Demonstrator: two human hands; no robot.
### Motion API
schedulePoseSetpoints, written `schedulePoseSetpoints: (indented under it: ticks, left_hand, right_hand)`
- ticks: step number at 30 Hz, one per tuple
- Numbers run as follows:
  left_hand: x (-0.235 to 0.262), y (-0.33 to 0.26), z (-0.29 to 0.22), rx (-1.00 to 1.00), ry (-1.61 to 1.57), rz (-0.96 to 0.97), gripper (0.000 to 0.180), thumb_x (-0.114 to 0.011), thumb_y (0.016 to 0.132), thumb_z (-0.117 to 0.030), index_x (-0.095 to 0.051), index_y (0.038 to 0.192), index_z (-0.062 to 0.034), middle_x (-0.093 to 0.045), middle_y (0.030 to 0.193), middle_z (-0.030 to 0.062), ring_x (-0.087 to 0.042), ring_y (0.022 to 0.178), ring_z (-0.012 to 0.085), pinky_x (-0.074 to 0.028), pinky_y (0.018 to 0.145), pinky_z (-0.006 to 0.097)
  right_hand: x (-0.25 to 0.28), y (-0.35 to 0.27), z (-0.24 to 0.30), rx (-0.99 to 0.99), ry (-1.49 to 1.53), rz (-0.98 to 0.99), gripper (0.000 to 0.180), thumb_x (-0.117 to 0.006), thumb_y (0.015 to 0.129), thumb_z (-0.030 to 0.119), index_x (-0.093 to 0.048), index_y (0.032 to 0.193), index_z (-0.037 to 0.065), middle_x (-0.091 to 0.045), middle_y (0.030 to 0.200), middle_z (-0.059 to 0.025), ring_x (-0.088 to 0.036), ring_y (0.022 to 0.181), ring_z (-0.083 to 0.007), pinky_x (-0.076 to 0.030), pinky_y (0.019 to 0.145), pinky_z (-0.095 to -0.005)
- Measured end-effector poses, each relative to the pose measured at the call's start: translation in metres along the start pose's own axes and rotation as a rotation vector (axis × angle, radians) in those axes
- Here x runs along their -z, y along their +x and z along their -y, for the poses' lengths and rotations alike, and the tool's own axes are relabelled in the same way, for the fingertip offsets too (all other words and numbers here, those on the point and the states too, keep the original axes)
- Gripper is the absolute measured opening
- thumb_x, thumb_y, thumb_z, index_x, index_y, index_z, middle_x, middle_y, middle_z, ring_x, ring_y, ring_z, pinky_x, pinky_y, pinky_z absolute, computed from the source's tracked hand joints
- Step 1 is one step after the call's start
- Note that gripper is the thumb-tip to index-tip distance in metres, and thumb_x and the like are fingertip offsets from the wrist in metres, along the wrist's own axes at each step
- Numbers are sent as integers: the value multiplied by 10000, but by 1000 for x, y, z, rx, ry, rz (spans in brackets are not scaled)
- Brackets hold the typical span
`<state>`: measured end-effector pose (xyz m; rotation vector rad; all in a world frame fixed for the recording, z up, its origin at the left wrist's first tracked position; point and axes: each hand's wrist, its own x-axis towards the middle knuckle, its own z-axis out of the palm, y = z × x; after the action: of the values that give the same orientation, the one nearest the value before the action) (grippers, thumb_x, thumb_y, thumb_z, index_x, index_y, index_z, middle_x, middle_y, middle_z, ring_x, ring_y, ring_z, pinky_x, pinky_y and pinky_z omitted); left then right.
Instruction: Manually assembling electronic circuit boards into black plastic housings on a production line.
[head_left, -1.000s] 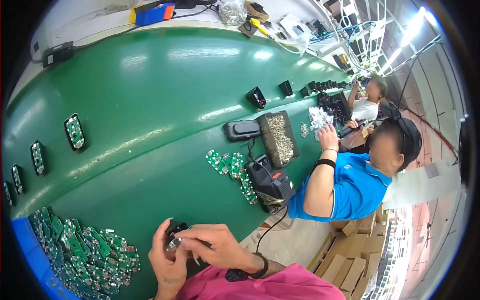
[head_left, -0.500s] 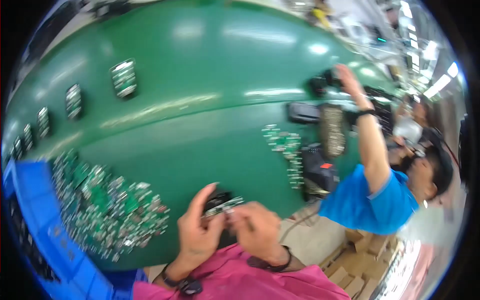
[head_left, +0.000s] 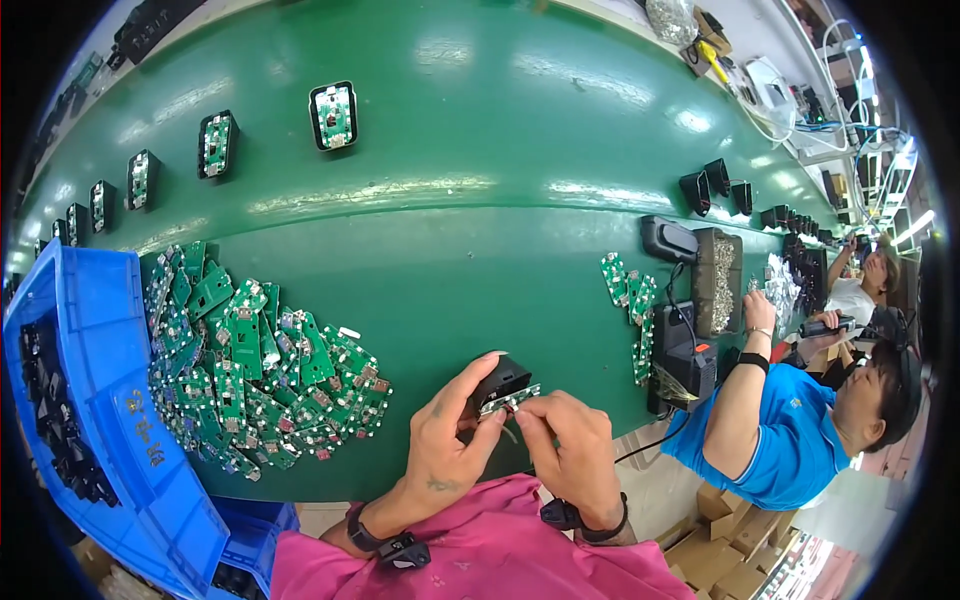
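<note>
Right of the board pile (head_left: pixel 245 345), my left grip (head_left: pixel 445 445) wraps a black housing (head_left: pixel 500 378), seemingly steadying it while my right grip (head_left: pixel 576 448) pinches a circuit board (head_left: pixel 497 403).

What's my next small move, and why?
Probably ease the board into the case with the right hand: it sits at the case's mouth, unseated, the left hand holds the case, and the filled cases have boards inside.

A black housing (head_left: pixel 503 376) sits tilted within the left grip; a slim circuit board (head_left: pixel 511 399) lies nearly edge-on between both grips.
</note>
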<state>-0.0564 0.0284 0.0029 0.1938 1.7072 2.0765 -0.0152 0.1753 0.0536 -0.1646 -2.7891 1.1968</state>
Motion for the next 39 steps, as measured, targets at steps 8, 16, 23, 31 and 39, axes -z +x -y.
schedulePoseSetpoints:
  ticks: [8, 16, 23, 31, 39]
  left_hand:
    - [-2, 5, 2, -267, 358, 0, 553, -643, 825, 80, -522, 1348, -50, -612, 1205, 196, -687, 916, 309, -573, 708, 336]
    - [-3, 3, 6, -292, 564, -83, 498, -656, 800, 20, -567, 1289, -13, -655, 1144, 206, -661, 980, 387, -549, 832, 427]
    - [-9, -2, 11, -268, 397, -63, 536, -619, 832, 82, -497, 1350, 21, -625, 1100, 211, -672, 924, 251, -569, 668, 290]
    - [-5, -1, 9, -28, -45, -47, 489, -568, 877, 93, -450, 1349, 51, -582, 1193, 172, -658, 963, 198, -587, 783, 289]
    - [-3, -6, 10, 26, -32, 79, 619, -746, 780, 67, -473, 1333, 18, -615, 1143, 152, -662, 961, 183, -586, 761, 279]
  right_hand:
    - [3, 2, -6, 47, -109, 29, 68, -683, 829, 4, -628, 869, 9, -602, 708, -107, -594, 569, -258, -439, 508, -348]
    - [-10, -7, -10, 43, -240, 93, 96, -635, 816, 71, -562, 878, 64, -579, 775, -111, -619, 650, -290, -493, 553, -403]
    - [-9, -12, -12, 75, -243, 10, 127, -614, 822, 31, -540, 925, 35, -557, 770, -94, -626, 678, -277, -501, 564, -375]
    - [-4, -3, -16, -206, 299, -82, 179, -674, 919, 111, -604, 1031, -10, -648, 800, -57, -628, 615, -104, -477, 523, -257]
    - [4, -13, -15, -402, 639, 15, 169, -677, 923, 104, -633, 1001, -39, -645, 777, -43, -617, 650, -72, -461, 534, -220]
